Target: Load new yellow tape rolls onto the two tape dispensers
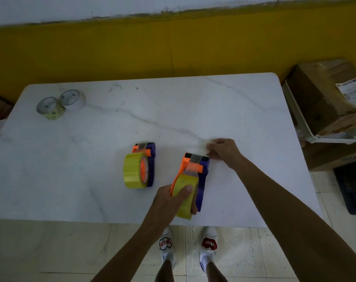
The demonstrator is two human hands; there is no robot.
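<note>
A white marble-patterned counter (193, 102) stands against a wall (173, 47) painted mustard yellow below and white above. Pale square floor tiles (51, 251) lie beneath, and brown cardboard boxes (319, 92) sit stacked at right.

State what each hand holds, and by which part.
Left hand grips the yellow roll on the near dispenser. Right hand pinches the tape's free end.

Dim, evenly lit wide-angle view from above.
Soft, faint shadows on the table (71, 159); straight edges bow near the borders; right hand (224, 151) slightly blurred.
</note>
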